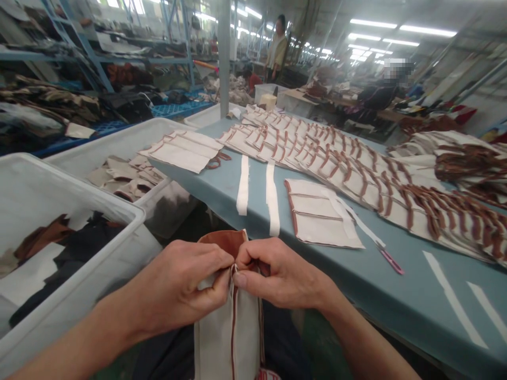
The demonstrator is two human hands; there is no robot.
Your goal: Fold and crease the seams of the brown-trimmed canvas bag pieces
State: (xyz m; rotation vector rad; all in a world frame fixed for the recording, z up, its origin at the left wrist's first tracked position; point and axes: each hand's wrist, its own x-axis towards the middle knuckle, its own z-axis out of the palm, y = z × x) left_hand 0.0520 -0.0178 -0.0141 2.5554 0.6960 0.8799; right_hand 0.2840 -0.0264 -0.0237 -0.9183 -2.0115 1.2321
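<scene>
Over my lap hangs a cream fabric piece [214,338] with a brown seam down its middle and a brown lining at its top. My left hand [194,274] pinches it at the upper end of the seam. My right hand [273,272] pinches the same spot from the other side, fingertips almost touching the left ones. Whatever lies between the fingertips is too small to make out. On the blue-green table to the right lies a flat cream panel [320,221] with brown edging. A pink thread snipper [391,260] rests beside it, near a white strip.
Rows of overlapping cream pieces [317,145] cover the far side of the table [209,182]. White tape strips [272,198] lie on its near part. White bins [138,214] with fabric stand at the left. A metal post [224,63] rises behind; a person [276,50] stands farther back.
</scene>
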